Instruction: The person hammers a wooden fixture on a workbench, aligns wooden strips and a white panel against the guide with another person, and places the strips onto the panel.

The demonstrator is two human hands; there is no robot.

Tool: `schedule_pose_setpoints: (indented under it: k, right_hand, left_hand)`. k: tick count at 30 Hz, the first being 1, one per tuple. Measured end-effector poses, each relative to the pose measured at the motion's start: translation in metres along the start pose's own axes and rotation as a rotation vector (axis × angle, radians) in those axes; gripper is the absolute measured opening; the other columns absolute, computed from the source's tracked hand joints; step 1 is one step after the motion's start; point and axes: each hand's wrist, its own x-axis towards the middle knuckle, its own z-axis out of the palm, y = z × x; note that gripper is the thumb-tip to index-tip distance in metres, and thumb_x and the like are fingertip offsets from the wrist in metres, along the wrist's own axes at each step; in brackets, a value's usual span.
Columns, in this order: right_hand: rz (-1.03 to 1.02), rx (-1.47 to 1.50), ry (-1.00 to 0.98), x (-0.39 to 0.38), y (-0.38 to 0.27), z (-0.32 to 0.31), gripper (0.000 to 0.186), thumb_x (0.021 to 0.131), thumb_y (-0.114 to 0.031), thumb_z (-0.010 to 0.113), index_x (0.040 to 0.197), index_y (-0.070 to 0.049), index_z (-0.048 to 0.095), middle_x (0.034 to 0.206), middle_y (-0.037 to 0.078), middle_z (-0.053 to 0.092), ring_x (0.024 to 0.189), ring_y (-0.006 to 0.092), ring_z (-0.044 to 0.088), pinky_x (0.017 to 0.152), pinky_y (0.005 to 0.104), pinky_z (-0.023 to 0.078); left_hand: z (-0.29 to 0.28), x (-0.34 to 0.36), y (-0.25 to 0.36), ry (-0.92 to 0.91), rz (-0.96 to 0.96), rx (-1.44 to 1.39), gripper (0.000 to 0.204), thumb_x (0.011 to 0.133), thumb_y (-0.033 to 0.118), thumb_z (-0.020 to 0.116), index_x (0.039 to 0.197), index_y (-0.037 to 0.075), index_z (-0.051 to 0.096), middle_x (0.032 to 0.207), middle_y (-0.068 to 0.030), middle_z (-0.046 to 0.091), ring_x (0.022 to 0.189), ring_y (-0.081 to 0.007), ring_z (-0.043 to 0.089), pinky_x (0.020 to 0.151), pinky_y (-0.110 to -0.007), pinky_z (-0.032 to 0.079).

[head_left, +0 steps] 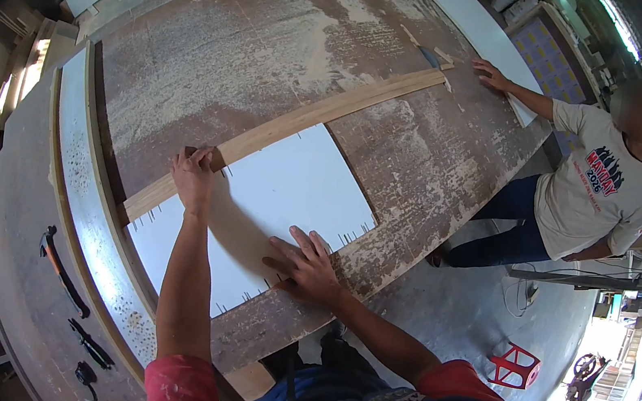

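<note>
A white rectangular panel [290, 188] lies flat on the dusty brown worktable, with short dark marks along its near and far edges. Against its far edge runs a long wooden strip [290, 126], reaching from the metal-faced rail toward the far right. My left hand [193, 177] is closed over this strip, its fingers bent around the wood at the panel's far side. Near the panel's front edge, my right hand [308, 266] rests with fingers spread on the white surface. A shadow falls across the panel between both hands.
A raised metal-faced rail [98, 177] borders the left side. Beyond it lie a hammer [64, 275], pliers [91, 345] and a small black item [86, 378]. At right, a co-worker [599, 178] has one hand on the table. A red stool [515, 366] stands on the floor.
</note>
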Motion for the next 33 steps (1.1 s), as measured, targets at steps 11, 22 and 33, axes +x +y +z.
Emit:
schedule_pose_setpoints:
  k: [11, 22, 33]
  right_hand:
    - [-0.003, 0.028, -0.001, -0.069, -0.019, -0.012, 0.061, 0.083, -0.055, 0.065, 0.14, -0.035, 0.054, 0.159, 0.004, 0.032, 0.144, 0.0414, 0.028, 0.112, 0.066, 0.026]
    - [0.123, 0.211, 0.092, -0.202, -0.026, -0.065, 0.06, 0.085, -0.054, 0.068, 0.134, -0.022, 0.059, 0.152, 0.008, 0.042, 0.145, 0.0358, 0.03, 0.115, 0.0581, 0.028]
    - [1.03, 0.707, -0.115, -0.399, 0.091, -0.057, 0.052, 0.099, -0.052, 0.052, 0.118, -0.006, 0.066, 0.104, 0.019, 0.07, 0.102, 0.0375, 0.065, 0.089, 0.042, 0.05]
  left_hand:
    - [-0.021, -0.066, 0.029, -0.034, -0.019, -0.018, 0.012, 0.084, 0.013, 0.069, 0.093, 0.016, 0.077, 0.095, -0.0082, 0.064, 0.094, -0.0313, 0.059, 0.084, -0.046, 0.046]
    - [-0.023, -0.087, 0.037, -0.247, -0.112, 0.083, 0.028, 0.083, 0.02, 0.069, 0.111, 0.018, 0.074, 0.105, -0.0121, 0.068, 0.102, -0.0333, 0.062, 0.09, -0.046, 0.049]
    - [-0.086, -0.321, 0.235, -0.485, -0.06, -0.586, 0.03, 0.086, 0.001, 0.068, 0.116, 0.001, 0.068, 0.113, -0.0134, 0.07, 0.108, -0.0222, 0.065, 0.097, -0.035, 0.048]
